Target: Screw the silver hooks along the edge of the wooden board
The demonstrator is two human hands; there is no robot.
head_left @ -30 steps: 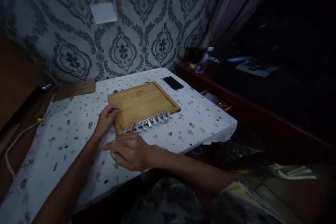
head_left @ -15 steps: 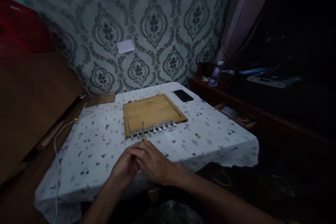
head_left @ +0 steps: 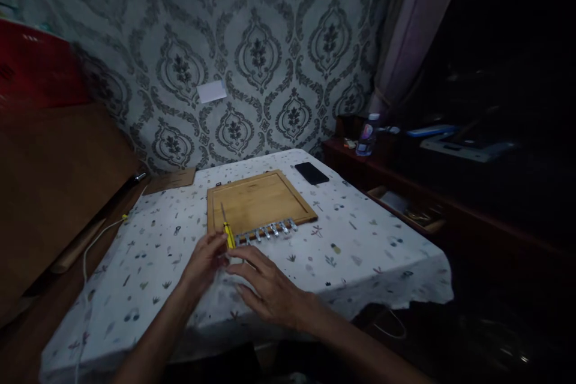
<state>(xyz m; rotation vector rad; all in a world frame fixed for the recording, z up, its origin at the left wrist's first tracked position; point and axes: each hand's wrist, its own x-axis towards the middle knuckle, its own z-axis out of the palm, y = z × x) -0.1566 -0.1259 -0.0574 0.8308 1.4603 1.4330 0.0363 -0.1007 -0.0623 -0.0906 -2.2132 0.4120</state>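
Note:
A screwdriver with a yellow handle and thin shaft points up and away over the wooden board. My left hand is closed around the lower part of its handle. Close by on the right is my right hand, its fingers spread and the index fingertip beside the handle's end; whether it touches cannot be made out. Along the board's near edge runs a row of several small silver metal pieces; their exact kind is unclear. The left end of that row is partly hidden behind the screwdriver and hands.
The table wears a white patterned cloth. A black phone lies beyond the board, and a cardboard piece at the back left. At right are a bottle and an open drawer. A white cable hangs at left.
My hands, clasped together before, have come apart. The screwdriver's yellow handle now shows and its shaft leans left. My right hand's fingers have spread. The camera view has shifted slightly.

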